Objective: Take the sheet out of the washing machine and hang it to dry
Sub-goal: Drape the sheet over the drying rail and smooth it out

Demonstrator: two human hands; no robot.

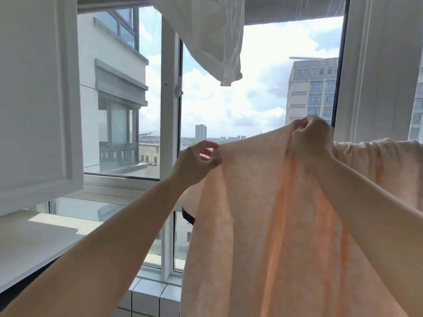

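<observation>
Held up before the window, the peach sheet (263, 225) looks soft, limp and light, best taken along its top hem, where left hand (196, 162) and right hand (312, 139) each pinch it in a closed grip

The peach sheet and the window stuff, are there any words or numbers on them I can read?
None: no readable text anywhere.
The peach sheet is plain.
The white cloth hanging above is plain.
The buildings outside show no sign that can be read.
</observation>
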